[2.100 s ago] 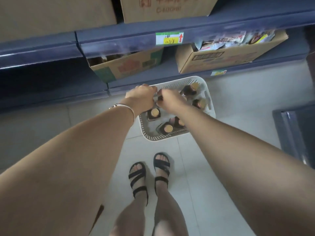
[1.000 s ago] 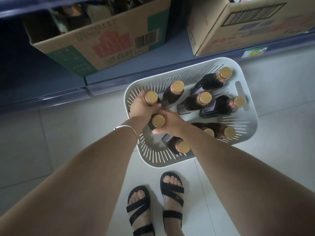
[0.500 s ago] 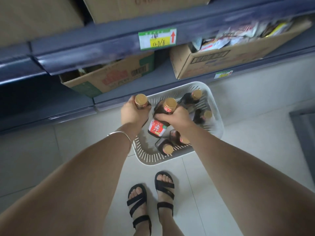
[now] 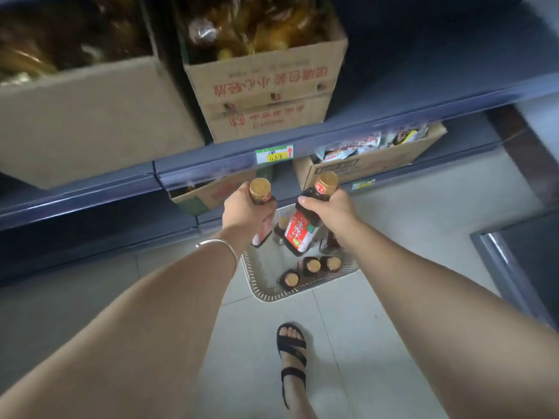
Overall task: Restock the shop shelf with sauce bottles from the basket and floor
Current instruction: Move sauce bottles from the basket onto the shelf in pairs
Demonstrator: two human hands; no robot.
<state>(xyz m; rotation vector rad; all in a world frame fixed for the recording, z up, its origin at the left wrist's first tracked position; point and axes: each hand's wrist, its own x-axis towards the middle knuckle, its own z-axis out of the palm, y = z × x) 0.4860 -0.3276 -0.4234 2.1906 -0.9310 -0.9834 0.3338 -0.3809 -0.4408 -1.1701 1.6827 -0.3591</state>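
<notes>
My left hand (image 4: 242, 211) grips a dark sauce bottle (image 4: 260, 189) by its neck, gold cap up. My right hand (image 4: 331, 208) holds a second sauce bottle (image 4: 301, 232) with a red and white label, tilted, also by the neck. Both bottles hang in the air above the white slotted basket (image 4: 263, 293) on the floor. Three gold-capped bottles (image 4: 313, 266) lie at the basket's near end; more are hidden behind my hands. The blue shelf edge (image 4: 211, 164) runs just beyond the bottles.
Cardboard boxes (image 4: 266, 95) of packaged goods sit on the middle shelf, with bare shelf (image 4: 438, 65) to their right. Lower boxes (image 4: 369, 167) stand on the bottom shelf. A dark unit (image 4: 526, 261) stands at the right. My sandalled foot (image 4: 292, 355) is on the tiles.
Both hands have lifted their bottles up out of the basket, from basket height to the level of the shelf edge. The view has tilted upward toward the shelves.
</notes>
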